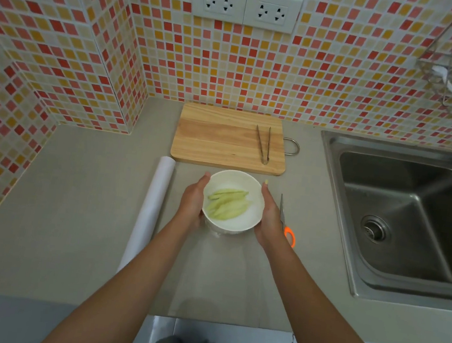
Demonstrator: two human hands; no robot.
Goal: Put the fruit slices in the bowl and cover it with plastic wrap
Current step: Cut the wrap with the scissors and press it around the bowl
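Note:
A white bowl (237, 223) stands on the grey counter, with several pale green fruit slices (228, 203) lying inside. My left hand (193, 201) presses flat against the bowl's left side and my right hand (270, 214) against its right side. A sheet of clear plastic wrap (221, 272) lies spread on the counter beneath the bowl and reaches toward the front edge. The white roll of plastic wrap (150, 210) lies lengthwise just left of my left arm.
A wooden cutting board (223, 138) sits behind the bowl with metal tongs (263, 144) on its right part. Orange-handled scissors (287, 220) lie right of my right hand. A steel sink (400, 216) fills the right side. Tiled walls rise behind and left.

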